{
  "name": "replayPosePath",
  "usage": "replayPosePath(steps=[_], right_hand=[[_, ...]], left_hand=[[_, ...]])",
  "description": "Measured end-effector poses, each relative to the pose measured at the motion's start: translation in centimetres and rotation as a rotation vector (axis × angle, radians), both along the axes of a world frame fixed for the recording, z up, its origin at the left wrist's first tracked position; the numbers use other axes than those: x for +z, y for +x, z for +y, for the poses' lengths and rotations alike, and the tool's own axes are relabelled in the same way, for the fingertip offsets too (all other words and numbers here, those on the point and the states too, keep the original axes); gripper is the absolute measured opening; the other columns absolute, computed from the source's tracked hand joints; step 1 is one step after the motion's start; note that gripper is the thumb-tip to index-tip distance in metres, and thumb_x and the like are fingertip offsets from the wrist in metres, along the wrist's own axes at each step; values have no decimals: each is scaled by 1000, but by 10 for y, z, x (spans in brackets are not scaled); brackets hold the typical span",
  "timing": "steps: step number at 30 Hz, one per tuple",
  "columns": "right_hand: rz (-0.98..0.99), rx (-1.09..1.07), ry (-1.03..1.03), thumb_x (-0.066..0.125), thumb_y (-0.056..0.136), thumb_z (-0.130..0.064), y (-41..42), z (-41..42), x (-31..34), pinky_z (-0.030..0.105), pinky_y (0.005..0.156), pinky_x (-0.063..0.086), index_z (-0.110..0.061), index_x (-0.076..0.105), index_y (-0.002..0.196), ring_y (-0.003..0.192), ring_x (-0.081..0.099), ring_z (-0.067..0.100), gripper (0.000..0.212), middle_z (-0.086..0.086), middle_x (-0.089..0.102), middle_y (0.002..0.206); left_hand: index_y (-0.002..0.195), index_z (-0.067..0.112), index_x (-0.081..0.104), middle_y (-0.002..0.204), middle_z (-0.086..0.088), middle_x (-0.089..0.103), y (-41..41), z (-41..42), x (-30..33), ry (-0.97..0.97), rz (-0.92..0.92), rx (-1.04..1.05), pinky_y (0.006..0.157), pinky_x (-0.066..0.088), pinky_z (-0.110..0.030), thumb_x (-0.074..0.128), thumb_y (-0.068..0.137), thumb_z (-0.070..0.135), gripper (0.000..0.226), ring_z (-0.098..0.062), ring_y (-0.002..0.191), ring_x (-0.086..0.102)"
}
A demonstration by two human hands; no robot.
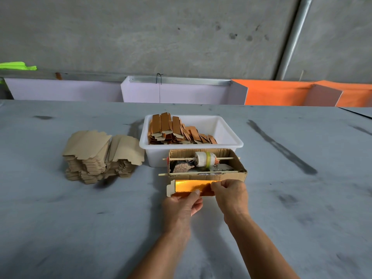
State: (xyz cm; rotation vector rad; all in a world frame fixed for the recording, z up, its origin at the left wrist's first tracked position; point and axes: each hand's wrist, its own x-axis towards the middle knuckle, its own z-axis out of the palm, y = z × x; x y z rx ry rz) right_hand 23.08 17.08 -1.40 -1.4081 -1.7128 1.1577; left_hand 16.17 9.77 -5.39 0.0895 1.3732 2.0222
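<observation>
A small gold-foil carton blank (189, 186), shiny side up, lies just in front of a brown cardboard box (237, 174). My left hand (181, 206) holds its near edge, thumb on top. My right hand (230, 193) pinches its right part with fingers and thumb. The cardboard box carries a white tape roll (204, 159) on a wooden stick, with a strip of tape hanging over its front wall.
A white plastic tub (231, 144) behind the box holds several folded orange-brown cartons (171, 129). A stack of flat tan carton blanks (100, 156) sits to the left on the grey table (80, 228). White and orange panels line the far edge below a concrete wall.
</observation>
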Motion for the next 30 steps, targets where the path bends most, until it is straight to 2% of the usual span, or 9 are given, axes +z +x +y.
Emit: replayPosePath(steps=[3,5,7,14,23,28,30], right_hand=[[-23,-6,41,61,83,-14,0,-1,-1,25,47,36,-15,57,53,50,47,13,30,-1,52,52],[-43,-13,81,60,83,-13,-1,-3,-1,27,47,42,-14,58,54,51,50,14,29,0,53,53],[-64,-24,120,59,84,-13,-2,-3,0,30,52,48,-11,60,57,53,52,14,27,0,56,54],[-105,-15,157,57,83,-12,0,-3,1,31,54,50,-10,63,59,54,55,16,24,1,59,55],[-120,2,188,56,87,-14,0,-4,0,21,47,41,-11,63,64,52,52,9,24,-3,57,57],[-140,2,228,56,88,-14,0,-6,1,23,49,43,-13,61,66,54,52,9,23,-3,56,58],[-114,5,217,56,86,-12,3,-6,1,21,45,37,-13,60,61,52,49,7,25,-4,54,55]], left_hand=[[86,-2,61,71,-13,69,1,0,1,-11,-5,2,63,58,-33,74,73,-2,18,-22,61,69],[88,-3,61,74,-14,69,1,0,2,-18,-12,0,67,58,-35,74,73,-2,20,-23,62,69],[86,-3,61,72,-13,69,1,-1,2,-28,-14,3,64,58,-34,74,73,-3,19,-22,61,69],[79,-2,62,66,-11,69,1,-2,4,-36,-20,12,54,56,-27,71,76,-6,11,-21,61,68],[79,-2,62,62,-8,69,2,-3,6,-45,-30,25,51,56,-26,72,74,-7,12,-18,57,69],[80,-4,62,68,-12,69,1,-3,6,-39,-42,16,54,56,-29,72,74,-7,12,-20,59,68],[81,-4,62,68,-13,68,1,-3,6,-36,-38,18,54,56,-28,72,75,-7,12,-20,60,68]])
